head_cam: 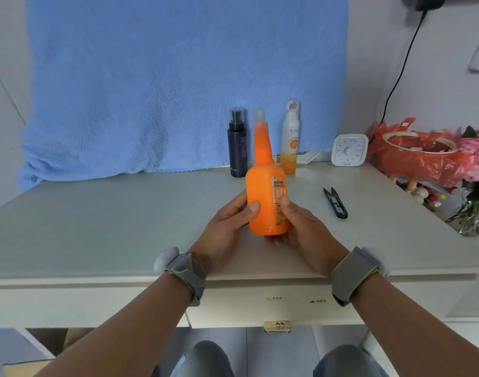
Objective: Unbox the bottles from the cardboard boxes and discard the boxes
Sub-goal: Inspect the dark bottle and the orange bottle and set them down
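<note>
Barely legible label (279, 192), orange bottle (261, 186), left hand (223, 227), right hand (303, 227) gripping

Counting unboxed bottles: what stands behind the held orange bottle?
A dark bottle and a white-orange spray bottle before the blue towel; the gap between them is covered.

A home room: pale dressing-table surface (124, 227) with drawer, blue towel (165, 91) draped behind, pink flowers (477, 156), white round-dial timer (349, 150).
</note>
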